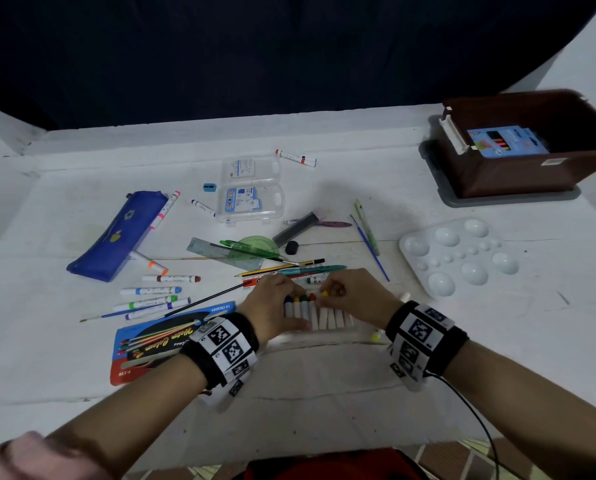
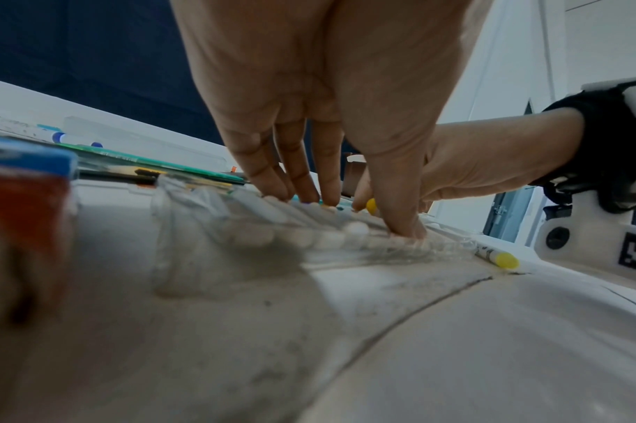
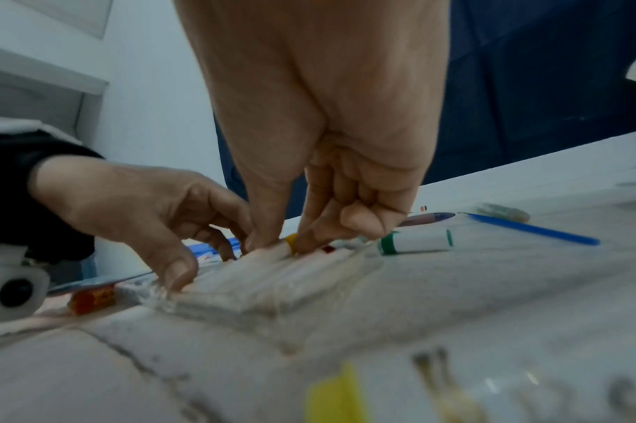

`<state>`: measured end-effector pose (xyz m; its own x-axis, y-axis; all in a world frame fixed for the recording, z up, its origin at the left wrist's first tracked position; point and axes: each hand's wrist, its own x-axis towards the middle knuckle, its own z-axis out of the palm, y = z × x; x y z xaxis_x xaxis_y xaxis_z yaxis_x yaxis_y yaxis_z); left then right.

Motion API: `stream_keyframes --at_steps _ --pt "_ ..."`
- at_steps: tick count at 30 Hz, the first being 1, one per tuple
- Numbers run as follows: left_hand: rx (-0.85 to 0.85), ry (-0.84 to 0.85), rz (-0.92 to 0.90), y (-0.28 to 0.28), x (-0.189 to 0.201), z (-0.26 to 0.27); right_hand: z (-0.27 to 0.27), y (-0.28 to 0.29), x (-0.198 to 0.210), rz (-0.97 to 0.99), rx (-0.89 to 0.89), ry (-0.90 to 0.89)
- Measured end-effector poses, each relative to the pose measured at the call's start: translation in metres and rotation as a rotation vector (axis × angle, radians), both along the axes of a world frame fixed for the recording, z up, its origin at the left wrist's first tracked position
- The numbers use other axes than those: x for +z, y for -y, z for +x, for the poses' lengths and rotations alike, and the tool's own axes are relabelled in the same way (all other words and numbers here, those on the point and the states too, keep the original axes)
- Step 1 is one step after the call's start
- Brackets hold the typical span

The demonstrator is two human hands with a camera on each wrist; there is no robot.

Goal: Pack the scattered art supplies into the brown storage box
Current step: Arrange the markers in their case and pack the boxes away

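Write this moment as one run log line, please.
left hand steadies marker tray | right hand pinches yellow-capped marker over tray | brown storage box open

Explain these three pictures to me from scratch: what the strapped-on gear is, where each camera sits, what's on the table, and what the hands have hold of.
No machine here: a person works with bare hands, wearing black wristbands with printed square markers and small cameras. The wide picture comes from a head camera looking down; the other two look along each hand from the wrist.

On the white table lie markers, pencils, paintbrushes, a blue pencil pouch, a white paint palette and a clear plastic tray of markers. The brown storage box stands far right, a pencil packet inside.

The left hand presses on the tray's markers. The right hand pinches a yellow-capped marker at the tray.
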<state>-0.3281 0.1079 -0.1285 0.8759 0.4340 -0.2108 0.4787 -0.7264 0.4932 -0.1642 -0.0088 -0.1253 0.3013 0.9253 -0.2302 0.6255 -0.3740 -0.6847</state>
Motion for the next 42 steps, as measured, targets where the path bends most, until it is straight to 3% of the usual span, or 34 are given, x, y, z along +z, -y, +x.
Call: stream_keyframes --at_steps 8,21,30,42 --pt "0.006 -0.001 0.002 0.0 -0.004 -0.001 0.001 0.003 0.002 -0.042 0.171 0.077" --pt "-0.005 0.036 0.001 -0.001 -0.01 -0.004 -0.003 0.003 -0.004 -0.045 0.175 0.192" --pt "-0.06 0.183 0.036 -0.006 -0.021 -0.025 0.006 0.027 -0.007 0.021 0.25 0.279" --pt "-0.032 0.151 -0.016 -0.008 -0.018 -0.03 -0.001 0.027 -0.005 -0.042 0.254 0.272"
